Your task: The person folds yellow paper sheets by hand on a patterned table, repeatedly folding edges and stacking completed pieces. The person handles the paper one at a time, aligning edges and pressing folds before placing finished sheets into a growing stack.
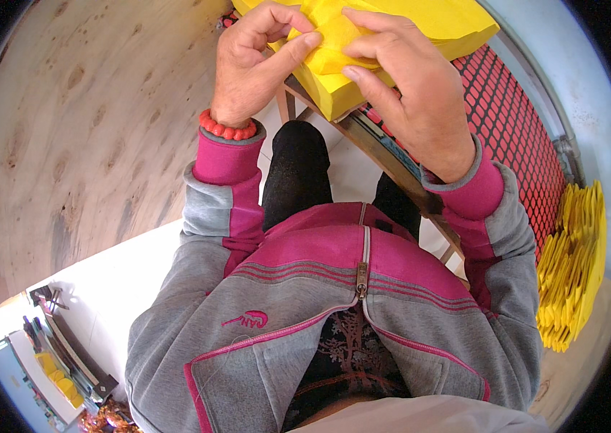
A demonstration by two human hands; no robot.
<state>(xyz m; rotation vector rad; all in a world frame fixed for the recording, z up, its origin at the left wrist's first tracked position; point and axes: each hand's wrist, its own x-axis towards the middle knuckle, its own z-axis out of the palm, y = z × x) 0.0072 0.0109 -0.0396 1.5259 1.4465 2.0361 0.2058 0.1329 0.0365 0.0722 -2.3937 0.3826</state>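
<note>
Thin yellow sheet material (464,29), paper or cloth, lies in layers at the top of the view, with a crumpled, folded part (331,54) between my hands. My left hand (251,61) pinches this folded part between thumb and forefinger. Opposite it, my right hand (414,86) has its fingers curved and apart, the tips against the yellow folds. Whether anything is gripped between its thumb and fingers is hard to make out; it looks loose. A red beaded bracelet (227,128) circles my left wrist.
Under the yellow layers is a wooden-edged table (410,180) with a red and black patterned cover (504,108). A pile of folded yellow pieces (573,267) stands at the right. A speckled wooden board (89,130) fills the left. Shelf-like clutter (56,375) sits lower left.
</note>
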